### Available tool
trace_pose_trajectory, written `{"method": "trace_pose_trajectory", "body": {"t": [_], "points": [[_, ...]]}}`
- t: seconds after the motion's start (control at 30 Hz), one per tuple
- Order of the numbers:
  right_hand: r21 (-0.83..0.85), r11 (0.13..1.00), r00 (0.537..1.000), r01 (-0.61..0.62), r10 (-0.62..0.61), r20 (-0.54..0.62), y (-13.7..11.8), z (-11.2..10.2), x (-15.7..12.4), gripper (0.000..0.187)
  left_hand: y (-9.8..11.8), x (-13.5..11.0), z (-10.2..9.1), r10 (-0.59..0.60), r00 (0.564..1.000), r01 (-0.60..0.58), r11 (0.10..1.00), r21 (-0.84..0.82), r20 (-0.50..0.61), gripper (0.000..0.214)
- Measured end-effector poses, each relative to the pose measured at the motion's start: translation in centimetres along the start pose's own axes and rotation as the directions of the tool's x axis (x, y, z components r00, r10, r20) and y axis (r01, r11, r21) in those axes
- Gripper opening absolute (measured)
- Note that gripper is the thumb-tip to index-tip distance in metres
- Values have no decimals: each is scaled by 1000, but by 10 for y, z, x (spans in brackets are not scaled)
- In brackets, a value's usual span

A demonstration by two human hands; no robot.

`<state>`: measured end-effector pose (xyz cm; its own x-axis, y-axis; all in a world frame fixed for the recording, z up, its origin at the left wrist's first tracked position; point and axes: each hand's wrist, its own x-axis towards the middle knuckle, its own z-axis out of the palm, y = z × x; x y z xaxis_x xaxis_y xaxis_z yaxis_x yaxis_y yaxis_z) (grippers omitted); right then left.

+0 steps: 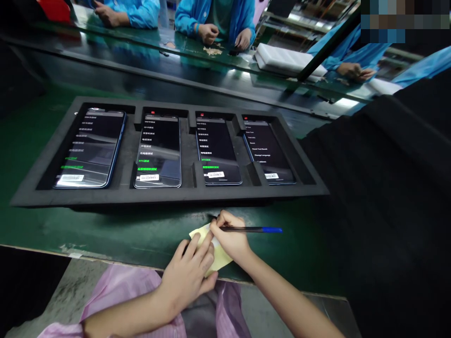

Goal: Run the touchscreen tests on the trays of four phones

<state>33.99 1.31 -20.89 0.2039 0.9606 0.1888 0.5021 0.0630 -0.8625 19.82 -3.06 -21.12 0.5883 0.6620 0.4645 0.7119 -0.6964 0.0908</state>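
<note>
My right hand [230, 234] is closed around a dark pen with a blue end [252, 229], which points left across a yellow paper slip [220, 259]. The pen's tip is hidden behind my fingers. On the left part of the slip lies my left hand [192, 267], its fingers stretched out and pressing the paper against the green bench. A whitish patch shows on the slip between both hands. Just beyond them sits a dark foam tray [169, 196] with several smartphones, one per compartment. The leftmost phone [92, 152] and its neighbours show lit text lists and bear white barcode labels.
The green bench [141, 234] ends in a worn front edge near my lap. Black cloth [380, 197] covers the right side. Behind the tray runs a dark conveyor [123, 75]. Across it, people in blue work coats [218, 19] sit near a stack of white foam [287, 60].
</note>
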Motion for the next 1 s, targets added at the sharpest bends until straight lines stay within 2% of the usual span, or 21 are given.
{"method": "trace_pose_trajectory", "body": {"t": [0.27,1.0], "points": [[-2,1000,1000,10,-10,0,1,-1,1,28,-1,1,-1,7,1000,-7,1000,4,-7,43],[-8,999,999,-31,31,-13,-1,-2,2,27,-1,-2,1,14,1000,-15,1000,18,24,37]]}}
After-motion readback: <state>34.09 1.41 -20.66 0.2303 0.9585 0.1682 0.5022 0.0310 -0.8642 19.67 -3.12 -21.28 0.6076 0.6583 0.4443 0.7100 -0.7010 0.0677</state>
